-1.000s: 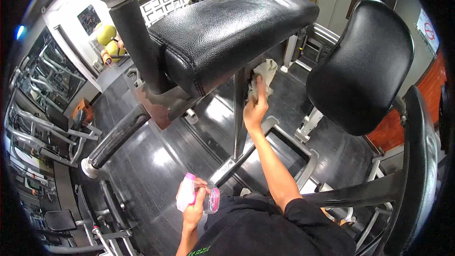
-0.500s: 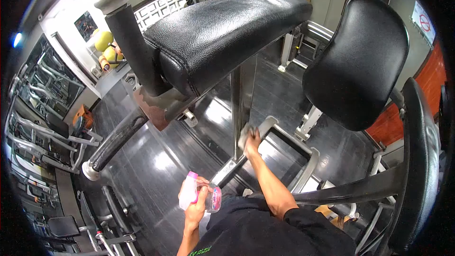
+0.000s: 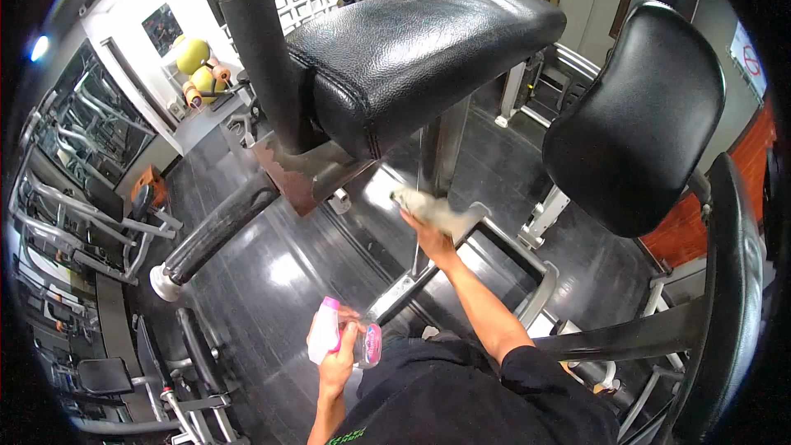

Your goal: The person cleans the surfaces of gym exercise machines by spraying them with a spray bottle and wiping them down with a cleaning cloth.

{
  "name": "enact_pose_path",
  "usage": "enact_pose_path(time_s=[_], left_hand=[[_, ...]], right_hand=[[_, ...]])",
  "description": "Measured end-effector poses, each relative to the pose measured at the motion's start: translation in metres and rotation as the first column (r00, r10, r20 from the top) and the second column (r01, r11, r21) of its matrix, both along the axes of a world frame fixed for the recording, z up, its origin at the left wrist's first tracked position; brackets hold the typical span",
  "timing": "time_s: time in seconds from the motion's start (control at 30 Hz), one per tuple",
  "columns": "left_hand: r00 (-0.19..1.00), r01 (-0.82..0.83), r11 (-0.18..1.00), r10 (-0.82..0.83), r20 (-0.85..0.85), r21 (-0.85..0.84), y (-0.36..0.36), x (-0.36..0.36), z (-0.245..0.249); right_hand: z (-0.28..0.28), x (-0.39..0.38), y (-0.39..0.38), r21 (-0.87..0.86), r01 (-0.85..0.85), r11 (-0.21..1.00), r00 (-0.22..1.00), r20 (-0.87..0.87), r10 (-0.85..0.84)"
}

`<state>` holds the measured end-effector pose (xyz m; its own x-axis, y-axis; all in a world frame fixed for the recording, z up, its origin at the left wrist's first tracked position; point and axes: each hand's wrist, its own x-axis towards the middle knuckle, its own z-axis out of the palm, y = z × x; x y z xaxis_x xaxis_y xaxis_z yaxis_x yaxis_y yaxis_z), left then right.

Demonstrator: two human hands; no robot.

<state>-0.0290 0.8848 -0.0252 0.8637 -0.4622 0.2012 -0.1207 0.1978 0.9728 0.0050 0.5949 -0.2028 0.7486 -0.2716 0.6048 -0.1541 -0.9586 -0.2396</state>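
My left hand is wrapped round a clear spray bottle with a pink and white spray head, low in the view in front of my shirt. A pale cloth, blurred at its right end, is in my right hand. The cloth lies at the dark upright post of a gym machine; whether it touches the post is unclear. Above both hands stretches the machine's black padded seat, with a black roller post at its left end.
A black backrest pad stands at the right, beside another dark pad. The machine's grey base frame crosses the black floor. More gym machines line the left side, and yellow balls sit farther back.
My right hand and the cloth have moved up, with the cloth now extended across the post. The view has shifted slightly, and my left hand still holds the bottle.
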Motion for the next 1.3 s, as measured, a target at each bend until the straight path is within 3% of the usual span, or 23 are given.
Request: enact_pose_path(time_s=[0.03, 0.07, 0.2, 0.27, 0.3, 0.33, 0.4, 0.47, 0.6, 0.67, 0.7, 0.73, 0.8, 0.83, 0.87, 0.93, 1.0, 1.03, 1.13, 1.2, 1.23, 1.27, 1.3], left_hand=[[1.0, -0.005, 0.999, 0.003, 0.028, 0.05, 0.003, 0.001, -0.001], [1.0, -0.008, 0.999, 0.007, 0.029, 0.046, 0.004, 0.002, 0.0], [0.998, -0.061, 0.998, 0.06, 0.029, 0.008, 0.011, 0.0, 0.003], [0.997, -0.064, 0.998, 0.064, 0.04, 0.008, 0.015, 0.0, 0.001], [0.995, -0.068, 0.997, 0.066, 0.074, 0.027, 0.017, 0.0, -0.003], [0.992, -0.071, 0.996, 0.066, 0.109, 0.044, 0.019, 0.001, -0.005], [0.992, -0.075, 0.997, 0.071, 0.108, 0.031, 0.02, 0.0, -0.006], [0.992, -0.078, 0.997, 0.075, 0.101, 0.023, 0.021, -0.003, -0.004], [0.991, -0.127, 0.99, 0.124, 0.059, 0.059, 0.026, -0.007, 0.003], [0.989, -0.132, 0.99, 0.129, 0.073, 0.046, 0.03, -0.007, 0.002], [0.984, -0.163, 0.986, 0.159, 0.077, 0.042, 0.033, -0.007, 0.0], [0.979, -0.193, 0.98, 0.19, 0.079, 0.04, 0.035, -0.007, -0.001], [0.979, -0.206, 0.978, 0.205, 0.008, 0.036, 0.037, -0.007, -0.005], [0.982, -0.187, 0.981, 0.186, 0.033, 0.044, 0.039, -0.004, -0.01], [0.984, -0.169, 0.984, 0.165, 0.059, 0.053, 0.039, -0.003, -0.012], [0.988, -0.149, 0.987, 0.145, 0.057, 0.064, 0.034, -0.002, -0.01], [0.99, -0.128, 0.989, 0.124, 0.062, 0.075, 0.029, 0.0, -0.007], [0.992, -0.111, 0.991, 0.106, 0.063, 0.077, 0.028, 0.001, -0.006], [0.995, -0.091, 0.995, 0.089, 0.047, 0.039, 0.02, 0.003, -0.005], [0.996, -0.082, 0.997, 0.082, 0.019, 0.001, 0.015, 0.003, -0.007], [0.997, -0.077, 0.997, 0.077, 0.018, -0.002, 0.013, 0.003, -0.007], [0.998, -0.052, 0.999, 0.052, 0.024, 0.006, 0.012, 0.003, -0.008], [0.999, -0.029, 0.999, 0.029, 0.031, 0.015, 0.012, 0.003, -0.009]], right_hand=[[-0.023, -0.005, 0.004, 0.301, -0.097, 0.949, 0.995, 0.04, 0.089], [-0.04, -0.008, 0.007, 0.566, -0.196, 0.801, 0.981, 0.106, 0.165], [-0.082, -0.009, 0.022, 0.461, -0.12, 0.879, 0.993, 0.057, 0.106], [-0.089, 0.003, 0.03, 0.882, 0.111, 0.459, 0.981, -0.023, -0.193], [-0.071, 0.005, 0.025, 0.985, 0.026, -0.171, 0.961, -0.072, -0.266], [-0.075, 0.01, 0.019, 0.986, 0.025, -0.168, 0.962, -0.069, -0.264], [-0.081, 0.019, 0.009, 0.685, -0.384, -0.619, 0.852, 0.004, -0.524], [-0.04, 0.023, 0.005, 0.631, -0.455, -0.628, 0.781, -0.055, -0.622], [-0.046, 0.036, -0.033, 0.594, -0.565, -0.572, 0.735, 0.049, -0.676], [0.019, 0.023, -0.035, 0.593, -0.759, -0.268, 0.421, 0.133, -0.897], [-0.011, 0.031, -0.064, 0.571, -0.819, -0.051, 0.218, 0.228, -0.949], [0.039, 0.01, -0.056, 0.629, -0.774, 0.07, 0.296, 0.457, -0.839], [0.078, 0.004, -0.073, 0.725, -0.678, 0.125, 0.404, 0.509, -0.76], [0.083, 0.008, -0.093, 0.724, -0.646, 0.242, 0.432, 0.608, -0.666], [0.121, 0.009, -0.091, 0.59, -0.758, 0.278, 0.393, 0.753, -0.527], [0.15, 0.015, -0.1, 0.668, -0.672, 0.321, 0.548, 0.74, -0.39], [0.164, 0.019, -0.102, 0.796, -0.311, 0.519, 0.843, 0.484, -0.237], [0.153, 0.019, -0.108, 0.795, -0.31, 0.521, 0.839, 0.487, -0.243], [0.124, 0.007, -0.107, 0.654, -0.106, 0.749, 0.918, 0.354, -0.18], [0.071, -0.001, -0.095, 0.658, -0.115, 0.744, 0.932, 0.33, -0.148], [0.026, -0.002, -0.094, 0.739, -0.141, 0.659, 0.938, 0.313, -0.151], [0.007, -0.01, -0.073, 0.747, 0.081, 0.66, 0.939, 0.165, -0.302], [-0.057, -0.01, -0.08, 0.816, 0.04, 0.576, 0.958, 0.133, -0.255]])
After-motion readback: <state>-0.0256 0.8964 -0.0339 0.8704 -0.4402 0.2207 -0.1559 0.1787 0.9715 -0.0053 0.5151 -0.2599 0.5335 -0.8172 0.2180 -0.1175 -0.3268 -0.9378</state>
